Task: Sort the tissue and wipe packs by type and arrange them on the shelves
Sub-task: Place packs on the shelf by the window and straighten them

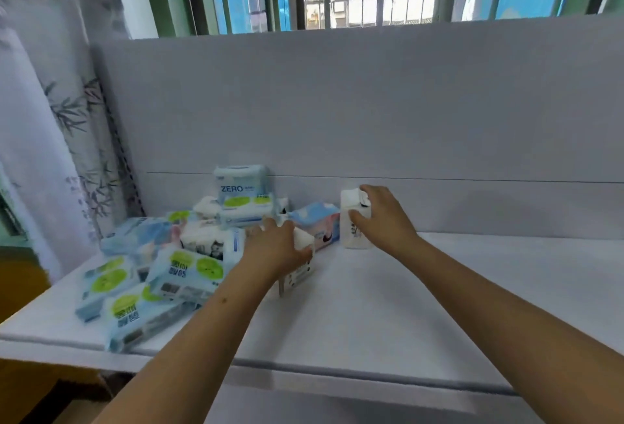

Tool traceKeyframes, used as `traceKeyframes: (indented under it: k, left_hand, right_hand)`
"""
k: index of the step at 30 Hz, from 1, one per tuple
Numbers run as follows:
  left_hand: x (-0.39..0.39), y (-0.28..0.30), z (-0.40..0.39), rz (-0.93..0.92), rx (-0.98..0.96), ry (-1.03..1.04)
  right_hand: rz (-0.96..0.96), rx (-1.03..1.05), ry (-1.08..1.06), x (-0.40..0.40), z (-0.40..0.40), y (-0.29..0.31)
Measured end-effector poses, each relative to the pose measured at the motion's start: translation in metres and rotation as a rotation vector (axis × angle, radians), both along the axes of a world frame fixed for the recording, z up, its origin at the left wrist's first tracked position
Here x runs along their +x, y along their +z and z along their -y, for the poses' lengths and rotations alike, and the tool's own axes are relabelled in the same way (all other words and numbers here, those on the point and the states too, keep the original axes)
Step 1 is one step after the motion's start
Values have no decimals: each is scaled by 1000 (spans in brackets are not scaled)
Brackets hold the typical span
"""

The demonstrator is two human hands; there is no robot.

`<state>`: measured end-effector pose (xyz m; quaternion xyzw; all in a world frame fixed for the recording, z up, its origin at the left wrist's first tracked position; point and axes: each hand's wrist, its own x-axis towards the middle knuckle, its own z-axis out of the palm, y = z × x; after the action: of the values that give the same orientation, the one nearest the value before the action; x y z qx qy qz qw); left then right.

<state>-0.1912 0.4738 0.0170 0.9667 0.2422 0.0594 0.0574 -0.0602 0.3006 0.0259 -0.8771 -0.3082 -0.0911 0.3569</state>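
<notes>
On the white shelf (388, 305), the right hand (381, 217) grasps an upright white tissue pack (351, 231) at one o'clock, while the left hand (275, 248) grasps another white pack (299, 273) beside the nine-o'clock pile of wipe packs (152, 275).

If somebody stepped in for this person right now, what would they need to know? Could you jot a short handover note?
Left hand: gripping a white tissue pack near the front of the pile.
Right hand: gripping a second white pack, upright on the white shelf, right of the pile.
Pile at left: mixed, unsorted; blue-and-green wipe packs, a ZERO pack on top, a pink-and-blue pack beside it.
Done: barely started.
Left: group every type, line them up.
</notes>
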Motion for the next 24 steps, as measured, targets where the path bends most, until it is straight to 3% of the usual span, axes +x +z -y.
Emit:
traceKeyframes:
  k: [3, 9, 16, 21, 24]
  left_hand:
    - [16, -4, -3, -110, 24, 15]
    - [22, 13, 1, 48, -90, 20]
    - [34, 23, 12, 375, -779, 21]
    - [55, 3, 17, 558, -1215, 52]
    - [62, -4, 23, 616, -1338, 36]
  right_hand:
    - [-35, -13, -30, 18, -11, -11]
    - [-155, 28, -144, 45, -33, -25]
    - [-218, 129, -162, 68, -20, -33]
    - [-534, 551, -94, 87, 17, -48]
    - [-734, 753, -67, 92, 37, -49]
